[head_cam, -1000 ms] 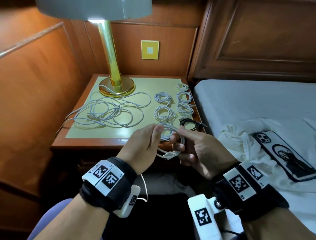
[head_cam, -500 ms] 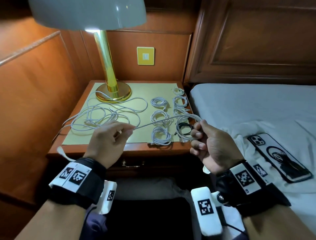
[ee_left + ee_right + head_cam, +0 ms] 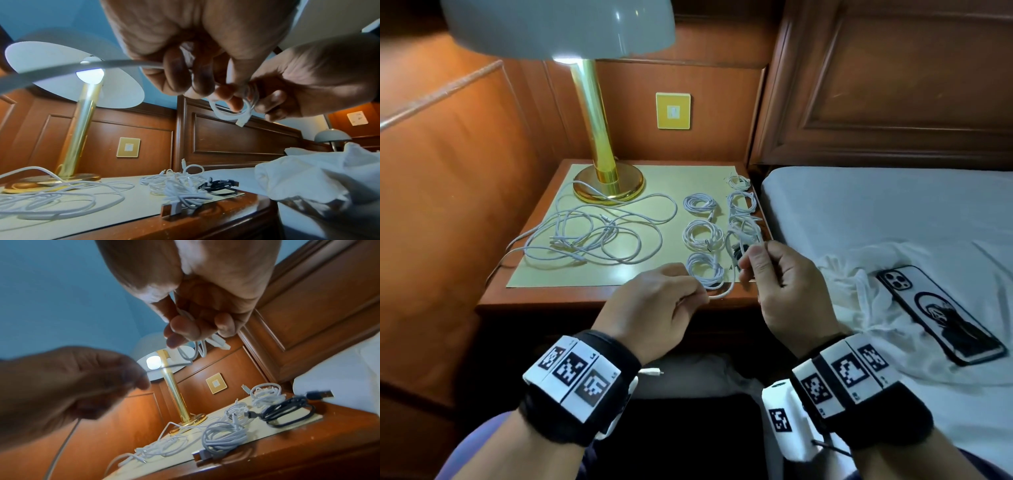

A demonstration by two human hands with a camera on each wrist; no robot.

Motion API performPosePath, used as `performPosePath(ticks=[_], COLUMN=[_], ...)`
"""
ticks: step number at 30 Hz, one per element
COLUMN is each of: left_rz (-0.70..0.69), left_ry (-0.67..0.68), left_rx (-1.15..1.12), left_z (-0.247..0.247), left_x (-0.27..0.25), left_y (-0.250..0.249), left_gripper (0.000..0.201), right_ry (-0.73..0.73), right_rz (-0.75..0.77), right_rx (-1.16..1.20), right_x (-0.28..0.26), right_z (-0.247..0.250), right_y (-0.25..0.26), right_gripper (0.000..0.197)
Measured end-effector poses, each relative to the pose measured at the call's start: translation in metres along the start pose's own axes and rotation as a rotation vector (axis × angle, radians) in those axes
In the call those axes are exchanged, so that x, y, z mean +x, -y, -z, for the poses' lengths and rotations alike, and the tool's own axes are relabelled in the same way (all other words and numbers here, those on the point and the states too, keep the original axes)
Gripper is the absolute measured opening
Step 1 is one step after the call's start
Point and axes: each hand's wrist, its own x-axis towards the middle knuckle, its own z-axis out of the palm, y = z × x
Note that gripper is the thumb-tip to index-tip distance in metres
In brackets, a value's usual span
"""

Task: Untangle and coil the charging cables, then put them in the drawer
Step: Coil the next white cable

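Both hands hold one white cable [image 3: 724, 291] above the nightstand's front edge. My right hand [image 3: 774, 274] pinches its small loops [image 3: 244, 107], the plug end [image 3: 221, 343] sticking out past the fingers. My left hand [image 3: 671, 291] pinches the free run of the same cable, whose tail [image 3: 652, 371] hangs below my wrist. A tangle of white cables [image 3: 592, 233] lies on the left of the yellow mat [image 3: 671, 181]. Several white coils [image 3: 703, 236] and one black coil [image 3: 287, 415] sit on the right. No drawer shows.
A brass lamp [image 3: 599, 137] with a pale shade stands at the back of the wooden nightstand [image 3: 585, 301]. To the right is a bed [image 3: 876, 212] with a crumpled white cloth [image 3: 859, 294] and a phone [image 3: 938, 311]. A wood panel wall closes the left side.
The left hand, which had pulled the cable out to the left, has come back toward the right hand. The stretched run of cable is now a short slack curve.
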Motion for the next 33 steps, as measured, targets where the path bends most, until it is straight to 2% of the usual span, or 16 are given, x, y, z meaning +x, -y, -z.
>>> performPosePath(ticks=[5,8,11,13,15,19,22,25,28,31,33], left_rz=[-0.042,-0.038,0.005,0.059,0.103,0.061,0.04,0.047,0.072,0.147,0.207], left_ry=[-0.034,-0.099,-0.168,-0.207,-0.206,-0.123,-0.075,-0.073,-0.054,-0.023,-0.005], left_rx=[-0.125,-0.148,-0.152,-0.188,-0.234,-0.248,-0.221,-0.168,-0.186,-0.235,-0.276], left_z=[0.001,0.002,0.002,0.001,-0.001,-0.006,-0.007,-0.007,-0.005,-0.004,-0.004], left_x=[0.002,0.003,0.004,0.005,0.005,0.002,0.003,0.004,0.003,0.004,0.005], left_y=[-0.005,-0.005,-0.002,0.001,0.003,0.003,0.001,0.0,-0.001,-0.005,-0.008], left_gripper=[0.014,0.015,0.02,0.024,0.038,0.046,0.044,0.036,0.035,0.036,0.039], right_ry=[0.18,0.279,0.316,0.336,0.36,0.411,0.449,0.485,0.454,0.413,0.374], right_rz=[0.048,-0.015,-0.071,-0.145,-0.262,-0.513,-0.599,-0.517,-0.403,-0.353,-0.373], right_rx=[-0.094,-0.083,-0.024,0.083,0.249,0.531,0.626,0.589,0.465,0.371,0.353], right_x=[-0.004,-0.004,-0.004,-0.003,-0.001,0.0,0.0,0.001,0.001,0.003,0.003], right_z=[-0.005,-0.008,-0.011,-0.013,-0.015,-0.015,-0.011,-0.01,-0.012,-0.016,-0.02], right_y=[0.0,-0.001,-0.002,-0.003,-0.001,0.01,0.015,0.013,0.007,-0.002,-0.006], right_gripper=[0.029,0.031,0.036,0.039,0.041,0.041,0.041,0.038,0.032,0.039,0.043])
